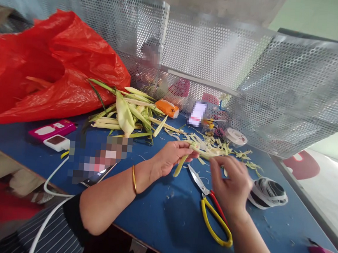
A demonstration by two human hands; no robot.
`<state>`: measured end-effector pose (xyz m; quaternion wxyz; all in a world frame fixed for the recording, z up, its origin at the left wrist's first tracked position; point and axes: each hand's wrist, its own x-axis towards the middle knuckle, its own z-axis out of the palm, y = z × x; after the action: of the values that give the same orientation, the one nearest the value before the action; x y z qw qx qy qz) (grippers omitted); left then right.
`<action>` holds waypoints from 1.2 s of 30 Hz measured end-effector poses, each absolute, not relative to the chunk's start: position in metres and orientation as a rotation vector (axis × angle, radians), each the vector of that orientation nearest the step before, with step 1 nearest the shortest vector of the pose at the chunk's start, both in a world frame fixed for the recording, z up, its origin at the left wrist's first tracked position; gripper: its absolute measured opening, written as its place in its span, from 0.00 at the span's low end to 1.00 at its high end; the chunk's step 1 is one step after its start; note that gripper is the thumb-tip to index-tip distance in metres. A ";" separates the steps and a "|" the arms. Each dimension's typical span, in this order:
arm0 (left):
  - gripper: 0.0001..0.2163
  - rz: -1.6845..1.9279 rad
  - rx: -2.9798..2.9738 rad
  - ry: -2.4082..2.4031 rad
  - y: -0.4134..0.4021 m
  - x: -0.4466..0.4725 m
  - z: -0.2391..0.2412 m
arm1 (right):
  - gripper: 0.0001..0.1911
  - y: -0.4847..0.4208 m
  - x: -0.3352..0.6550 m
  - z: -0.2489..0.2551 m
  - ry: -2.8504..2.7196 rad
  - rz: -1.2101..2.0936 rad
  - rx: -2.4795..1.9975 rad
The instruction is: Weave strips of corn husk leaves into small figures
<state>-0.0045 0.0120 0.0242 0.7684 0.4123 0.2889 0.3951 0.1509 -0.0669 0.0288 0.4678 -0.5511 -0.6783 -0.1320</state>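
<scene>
My left hand [176, 156] pinches a folded, pale green strip of corn husk [180, 167] between thumb and fingers. One end of the strip hangs below the fingertips. Just to the right, my right hand [231, 183] is closed with its fingers curled, and slightly smeared. A pale strip reaches toward its fingertips, but what they grip is hidden. Below and between the hands, scissors [215, 218] with one yellow and one red handle lie on the blue table [151, 207], blades a little apart. Shredded husk pieces [242, 155] are scattered behind the hands.
A heap of corn husks [124, 117] lies beside a big red plastic bag [83, 65]. Nearby are an orange tissue pack [167, 108], a phone [97, 173], a magenta device [53, 129] and a wound thread ball [269, 193]. Perforated metal panels [201, 47] edge the back.
</scene>
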 end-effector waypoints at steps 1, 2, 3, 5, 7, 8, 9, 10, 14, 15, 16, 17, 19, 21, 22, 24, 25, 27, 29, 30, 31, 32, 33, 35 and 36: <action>0.04 0.879 0.896 0.625 0.010 -0.003 0.024 | 0.08 -0.065 0.147 0.024 -1.732 -0.160 -1.394; 0.04 0.894 0.891 0.626 0.008 -0.001 0.024 | 0.09 -0.063 0.143 0.019 -1.749 0.019 -1.430; 0.04 0.903 0.880 0.627 0.005 0.001 0.024 | 0.09 -0.060 0.138 0.014 -1.721 0.181 -1.452; 0.04 0.917 0.849 0.629 0.000 0.006 0.022 | 0.10 -0.056 0.129 0.004 -1.616 0.408 -1.468; 0.05 0.934 0.816 0.644 -0.004 0.010 0.019 | 0.11 -0.053 0.122 -0.003 -1.491 0.536 -1.464; 0.06 0.945 0.801 0.658 -0.006 0.012 0.018 | 0.12 -0.052 0.120 -0.005 -1.432 0.581 -1.460; 0.07 0.956 0.788 0.675 -0.007 0.013 0.016 | 0.12 -0.052 0.119 -0.006 -1.382 0.621 -1.455; 0.07 0.965 0.781 0.692 -0.007 0.014 0.015 | 0.13 -0.052 0.118 -0.007 -1.345 0.655 -1.448; 0.07 1.015 0.812 0.729 -0.005 0.015 0.013 | 0.13 -0.054 0.118 -0.004 -1.332 0.695 -1.389; 0.07 1.028 0.820 0.736 -0.004 0.015 0.013 | 0.13 -0.055 0.118 -0.003 -1.352 0.682 -1.378; 0.08 1.039 0.824 0.744 -0.003 0.014 0.014 | 0.13 -0.056 0.119 -0.002 -1.376 0.667 -1.371; 0.08 1.044 0.826 0.753 -0.003 0.014 0.014 | 0.13 -0.057 0.119 -0.001 -1.402 0.652 -1.368; 0.09 1.049 0.831 0.773 -0.002 0.014 0.015 | 0.13 -0.057 0.120 0.001 -1.451 0.626 -1.365; 0.09 1.057 0.838 0.789 -0.002 0.013 0.015 | 0.12 -0.057 0.121 0.001 -1.496 0.595 -1.361; 0.09 1.061 0.840 0.792 -0.001 0.013 0.015 | 0.12 -0.056 0.122 0.001 -1.521 0.575 -1.359; 0.08 1.071 0.838 0.789 0.000 0.013 0.015 | 0.12 -0.056 0.123 0.002 -1.584 0.530 -1.362; 0.08 1.069 0.835 0.786 0.000 0.013 0.015 | 0.12 -0.057 0.124 0.003 -1.627 0.502 -1.376; 0.05 1.045 0.829 0.780 0.002 0.012 0.015 | 0.12 -0.060 0.125 0.006 -1.732 0.409 -1.438; 0.02 1.008 0.811 0.770 0.003 0.010 0.017 | 0.13 -0.064 0.128 0.010 -1.789 0.176 -1.508; 0.02 0.990 0.804 0.759 0.004 0.009 0.018 | 0.12 -0.066 0.131 0.012 -1.784 0.002 -1.533; 0.02 0.976 0.800 0.747 0.005 0.008 0.020 | 0.11 -0.066 0.134 0.014 -1.759 -0.186 -1.547; 0.02 0.964 0.802 0.734 0.005 0.006 0.021 | 0.10 -0.065 0.138 0.016 -1.731 -0.356 -1.552; 0.02 0.953 0.808 0.723 0.005 0.005 0.023 | 0.10 -0.063 0.142 0.017 -1.725 -0.477 -1.552; 0.03 0.928 0.834 0.710 0.005 0.003 0.024 | 0.11 -0.058 0.149 0.016 -1.798 -0.524 -1.558; 0.04 0.914 0.847 0.706 0.005 0.002 0.025 | 0.11 -0.055 0.152 0.015 -1.852 -0.476 -1.555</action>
<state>0.0024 0.0053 0.0248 0.7544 0.3881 0.3237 0.4189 0.1516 -0.0552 0.0149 0.3318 -0.5952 -0.7088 -0.1822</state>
